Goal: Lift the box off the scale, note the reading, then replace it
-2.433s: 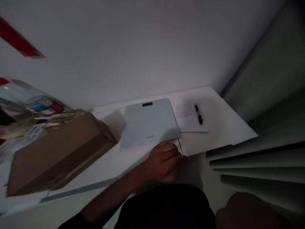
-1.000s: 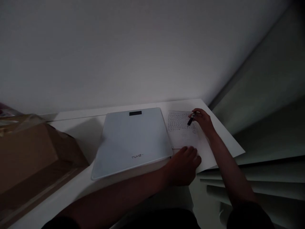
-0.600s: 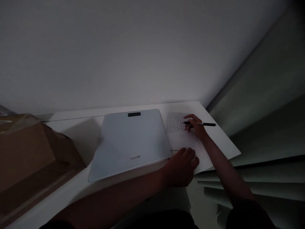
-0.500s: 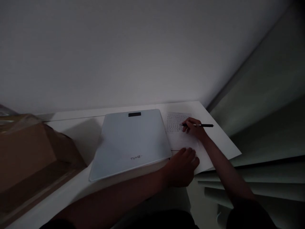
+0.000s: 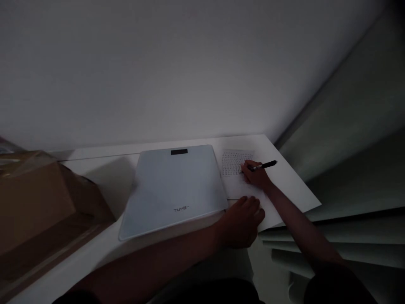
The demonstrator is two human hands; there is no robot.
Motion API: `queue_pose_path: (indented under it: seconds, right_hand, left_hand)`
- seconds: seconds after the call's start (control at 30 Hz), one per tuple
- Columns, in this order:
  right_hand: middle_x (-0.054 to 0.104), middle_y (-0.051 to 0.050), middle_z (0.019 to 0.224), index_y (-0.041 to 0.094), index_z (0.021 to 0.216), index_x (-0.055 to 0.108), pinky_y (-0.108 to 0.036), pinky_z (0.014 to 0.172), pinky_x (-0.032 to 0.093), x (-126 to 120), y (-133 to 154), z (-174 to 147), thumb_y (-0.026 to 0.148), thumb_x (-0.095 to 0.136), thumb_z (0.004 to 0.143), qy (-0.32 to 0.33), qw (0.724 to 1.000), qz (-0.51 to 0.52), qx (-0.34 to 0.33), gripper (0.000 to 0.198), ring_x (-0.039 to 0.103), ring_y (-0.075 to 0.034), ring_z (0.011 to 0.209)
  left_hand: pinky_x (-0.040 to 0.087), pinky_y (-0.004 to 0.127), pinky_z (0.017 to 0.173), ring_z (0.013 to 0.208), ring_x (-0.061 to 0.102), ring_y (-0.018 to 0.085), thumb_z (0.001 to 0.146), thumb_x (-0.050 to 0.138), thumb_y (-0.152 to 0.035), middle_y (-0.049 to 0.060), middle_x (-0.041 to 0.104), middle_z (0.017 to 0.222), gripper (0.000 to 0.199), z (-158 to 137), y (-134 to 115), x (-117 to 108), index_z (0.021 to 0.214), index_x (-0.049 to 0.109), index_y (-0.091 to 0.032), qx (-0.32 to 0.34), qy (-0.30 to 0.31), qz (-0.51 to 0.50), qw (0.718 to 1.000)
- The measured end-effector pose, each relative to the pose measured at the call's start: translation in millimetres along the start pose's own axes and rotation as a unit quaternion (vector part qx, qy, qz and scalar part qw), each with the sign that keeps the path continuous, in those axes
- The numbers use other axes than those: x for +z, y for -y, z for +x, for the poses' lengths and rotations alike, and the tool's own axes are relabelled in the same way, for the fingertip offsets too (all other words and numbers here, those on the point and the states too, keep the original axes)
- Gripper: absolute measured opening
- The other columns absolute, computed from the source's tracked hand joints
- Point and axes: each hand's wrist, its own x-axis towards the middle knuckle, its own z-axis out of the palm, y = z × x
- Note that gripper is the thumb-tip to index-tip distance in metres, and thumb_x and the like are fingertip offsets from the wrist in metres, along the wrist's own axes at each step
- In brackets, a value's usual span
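Black slim pen [image 5: 264, 166] pinched in right hand [image 5: 255, 176], tip on white printed paper sheet [image 5: 236, 169] | left hand [image 5: 242, 221] loosely curled, empty, at white tabletop [image 5: 284, 181] edge | pale flat glass scale [image 5: 174, 188] beside sheet

scale [image 5: 172, 188] pale grey (dark display) | pen [image 5: 264, 165] black | sheet [image 5: 236, 169] white, dotted rows | box [image 5: 38, 202] brown

We cannot read the small printed rows on the paper sheet [image 5: 236, 164]; they are too fine and the light is dim. The right hand [image 5: 257, 176] covers the pen [image 5: 264, 165] tip and part of the sheet. The cardboard box [image 5: 41, 202] runs off the left edge. Both forearms leave the bottom edge.
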Motion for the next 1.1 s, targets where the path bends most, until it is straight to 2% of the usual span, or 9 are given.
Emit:
queue_pose_path:
  seconds: [0.27,0.47,1.1]
  right_hand:
    - [0.051,0.002,0.046,0.019,0.066,0.047,-0.022,0.045,0.036,-0.4,-0.7,0.3,0.045,0.055,0.089,0.003,1.0,-0.017,-0.009,0.036,0.045,-0.01,0.041]
    - [0.05,0.002,0.044,0.02,0.065,0.047,-0.022,0.042,0.034,0.0,1.9,-0.6,0.046,0.054,0.087,0.004,1.0,0.003,0.01,0.035,0.043,-0.01,0.04]
    - [0.049,0.003,0.043,0.019,0.064,0.047,-0.021,0.043,0.035,0.1,1.9,-2.2,0.043,0.053,0.087,-0.008,1.0,0.0,-0.001,0.034,0.043,-0.009,0.04]
  left_hand:
    - [0.04,0.047,0.109,0.129,0.047,0.035,0.094,0.052,-0.029,0.021,0.051,0.136,0.038,-0.2,-1.3,3.1,0.124,0.054,-0.007,0.001,-0.01,0.003,1.0]
    - [0.041,0.046,0.109,0.127,0.049,0.034,0.092,0.052,-0.026,0.02,0.053,0.134,0.034,0.8,-0.9,0.5,0.121,0.055,-0.008,-0.003,-0.008,-0.007,1.0]
    - [0.039,0.047,0.109,0.128,0.048,0.035,0.093,0.054,-0.029,0.021,0.051,0.136,0.04,0.6,-0.4,-0.4,0.126,0.053,-0.007,0.002,-0.002,-0.001,1.0]
